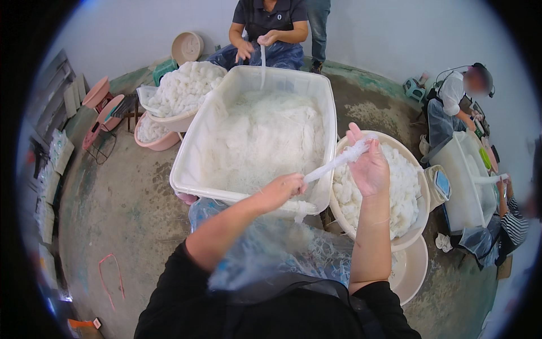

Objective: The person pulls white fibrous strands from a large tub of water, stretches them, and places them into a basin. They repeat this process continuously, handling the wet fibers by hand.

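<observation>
A wet white fibrous strip (334, 165) stretches between my two hands. My left hand (283, 189) is closed on its lower end, over the near rim of a large white plastic tub (254, 195). The strip's other end lies over the thumb side of my right hand (367, 167), whose palm faces up with the fingers spread. In the tub, pale fibre mass (271, 140) sits in cloudy water. Beneath my right hand stands a round cream basin (424, 203) heaped with white fibre clumps (394, 199). A clear plastic apron (288, 250) with stray fibres covers my lap.
Across the tub a co-worker (269, 25) holds a similar strip. A full basin of fibre (182, 123) stands left of the tub, above a pink basin (156, 142). Another cream basin (413, 271) is at lower right. Two people work at a second tub (461, 186) on the right.
</observation>
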{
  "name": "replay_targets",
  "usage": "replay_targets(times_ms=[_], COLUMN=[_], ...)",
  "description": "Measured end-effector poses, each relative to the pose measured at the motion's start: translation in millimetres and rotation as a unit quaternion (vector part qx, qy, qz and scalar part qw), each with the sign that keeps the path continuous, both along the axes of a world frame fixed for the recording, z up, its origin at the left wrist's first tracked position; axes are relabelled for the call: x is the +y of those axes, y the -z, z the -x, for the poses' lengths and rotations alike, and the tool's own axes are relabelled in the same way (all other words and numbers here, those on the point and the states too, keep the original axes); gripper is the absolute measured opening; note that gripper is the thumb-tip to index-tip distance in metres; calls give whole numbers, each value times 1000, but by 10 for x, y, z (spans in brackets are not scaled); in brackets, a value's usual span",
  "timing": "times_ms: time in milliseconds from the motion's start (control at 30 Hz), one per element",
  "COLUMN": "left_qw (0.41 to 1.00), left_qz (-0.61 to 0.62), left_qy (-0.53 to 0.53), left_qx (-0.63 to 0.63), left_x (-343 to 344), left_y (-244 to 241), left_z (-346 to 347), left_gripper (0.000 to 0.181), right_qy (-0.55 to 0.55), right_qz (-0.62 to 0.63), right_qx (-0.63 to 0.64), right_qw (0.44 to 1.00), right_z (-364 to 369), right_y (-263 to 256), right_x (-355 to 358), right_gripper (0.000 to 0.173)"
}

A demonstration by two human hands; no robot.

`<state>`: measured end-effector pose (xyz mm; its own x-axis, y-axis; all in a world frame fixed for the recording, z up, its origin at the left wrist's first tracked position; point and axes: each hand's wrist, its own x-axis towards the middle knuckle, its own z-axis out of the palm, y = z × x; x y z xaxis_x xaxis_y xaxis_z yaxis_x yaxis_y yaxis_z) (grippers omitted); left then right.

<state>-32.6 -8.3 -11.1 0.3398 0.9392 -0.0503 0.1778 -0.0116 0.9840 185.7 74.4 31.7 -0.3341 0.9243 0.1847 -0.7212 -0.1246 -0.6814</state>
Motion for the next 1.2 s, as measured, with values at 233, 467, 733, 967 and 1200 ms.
replay_targets(times_ms=[233,467,733,967,1200], left_qw=[932,947,927,680,924], left_qz=[44,43,18,229,201], left_qy=[-331,-236,-263,-413,-235], left_qx=[-139,-214,-265,-561,-224], left_x=[154,166,61,-790,-823], left_y=[589,-129,-386,560,1073], left_z=[-32,-373,-501,8,-348], left_gripper=[18,15,26,20,33], right_qy=[-359,-21,377,267,-121], right_qz=[-38,-93,-221,-143,-68], right_qx=[258,-50,-431,-760,-640], right_qw=[896,994,790,574,756], right_z=[168,227,37,-17,276], right_y=[-297,-747,-579,415,1492], right_x=[-108,-517,-340,-801,-1193], right_gripper=[23,20,21,25,31])
